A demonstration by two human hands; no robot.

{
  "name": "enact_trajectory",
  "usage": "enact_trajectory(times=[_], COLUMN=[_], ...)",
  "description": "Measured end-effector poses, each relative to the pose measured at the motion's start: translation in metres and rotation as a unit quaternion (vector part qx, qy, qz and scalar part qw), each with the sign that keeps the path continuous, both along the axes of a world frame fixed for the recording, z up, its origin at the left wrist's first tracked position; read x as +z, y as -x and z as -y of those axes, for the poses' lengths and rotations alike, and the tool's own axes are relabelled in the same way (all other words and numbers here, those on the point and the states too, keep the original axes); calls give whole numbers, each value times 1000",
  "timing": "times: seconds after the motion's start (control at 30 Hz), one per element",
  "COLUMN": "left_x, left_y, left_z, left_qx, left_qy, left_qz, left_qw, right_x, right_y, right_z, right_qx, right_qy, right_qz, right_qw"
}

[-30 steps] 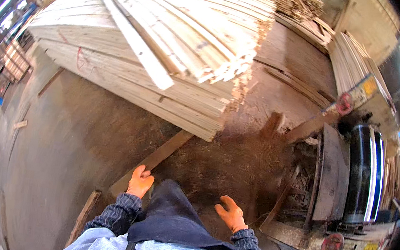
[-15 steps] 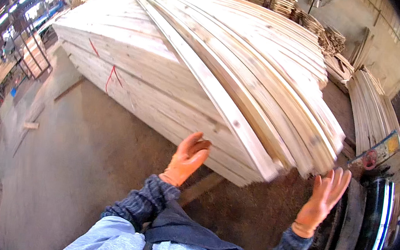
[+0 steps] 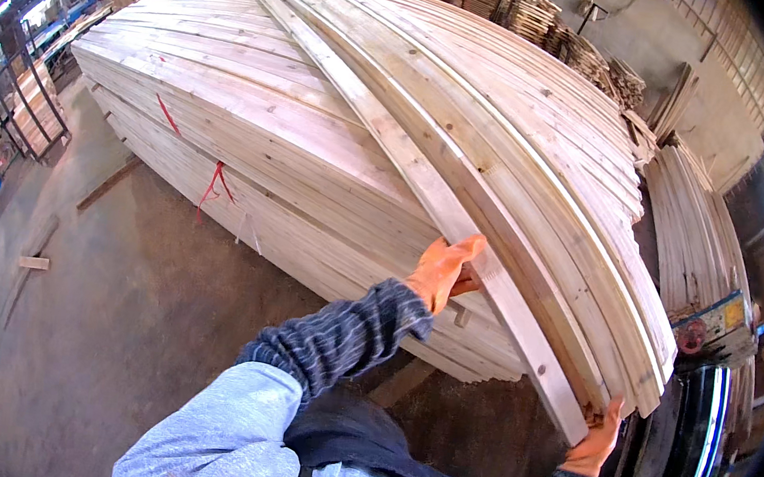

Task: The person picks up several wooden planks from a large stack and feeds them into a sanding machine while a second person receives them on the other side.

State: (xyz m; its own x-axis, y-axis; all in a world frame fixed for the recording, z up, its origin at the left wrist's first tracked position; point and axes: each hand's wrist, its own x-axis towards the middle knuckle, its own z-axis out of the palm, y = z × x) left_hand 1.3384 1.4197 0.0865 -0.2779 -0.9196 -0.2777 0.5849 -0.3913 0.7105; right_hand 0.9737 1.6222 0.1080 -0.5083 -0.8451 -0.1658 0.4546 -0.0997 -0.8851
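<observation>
A long pale wooden plank (image 3: 524, 327) lies slantwise along the near side of several other loose boards (image 3: 509, 216), on top of a big lumber stack (image 3: 311, 192). Its near end juts out past the stack's front corner. My left hand (image 3: 444, 273), in an orange glove, is closed on the plank's left edge, thumb on top and fingers partly hidden beneath. At the near end my right hand (image 3: 598, 444), gloved alike, wraps round the plank's end, its fingers partly hidden behind the wood.
Red strapping (image 3: 217, 185) hangs from the stack's side. To the right stand a dark machine with a shiny roller (image 3: 697, 430) and another board pile (image 3: 694, 224). A small wood scrap (image 3: 34, 263) lies on the floor at left; a metal rack (image 3: 41, 106) stands farther back.
Both hands were open and off the wood; now they have reached forward and closed on the plank. Its near end has come toward me, away from the neighbouring boards.
</observation>
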Motion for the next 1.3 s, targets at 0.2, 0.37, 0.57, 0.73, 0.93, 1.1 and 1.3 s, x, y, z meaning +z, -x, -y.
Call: enact_trajectory(times=[0.2,0.37,0.57,0.73,0.93,1.1,1.3], left_x=[5,6,-27,-3,15,11,8], left_y=[-42,-35,-24,-46,-49,-46,-53], left_z=[-52,-48,-17,-60,-69,-65,-69], left_qx=[20,51,141,157,206,209,192], left_qy=[5,40,30,-2,-24,-42,-35], left_qz=[5,2,-83,-164,-120,-85,-192], left_qw=[1000,998,986,974,971,973,962], right_x=[17,66,86,73,64,48,36], right_y=[-45,-46,-100,-104,-119,-129,-109], right_z=[-58,-36,37,46,43,33,40], right_qx=[30,154,261,242,227,220,228], right_qy=[-77,-175,-87,-43,-48,-12,-28], right_qz=[-170,-522,-814,-869,-869,-880,-878], right_qw=[982,820,512,430,436,420,420])
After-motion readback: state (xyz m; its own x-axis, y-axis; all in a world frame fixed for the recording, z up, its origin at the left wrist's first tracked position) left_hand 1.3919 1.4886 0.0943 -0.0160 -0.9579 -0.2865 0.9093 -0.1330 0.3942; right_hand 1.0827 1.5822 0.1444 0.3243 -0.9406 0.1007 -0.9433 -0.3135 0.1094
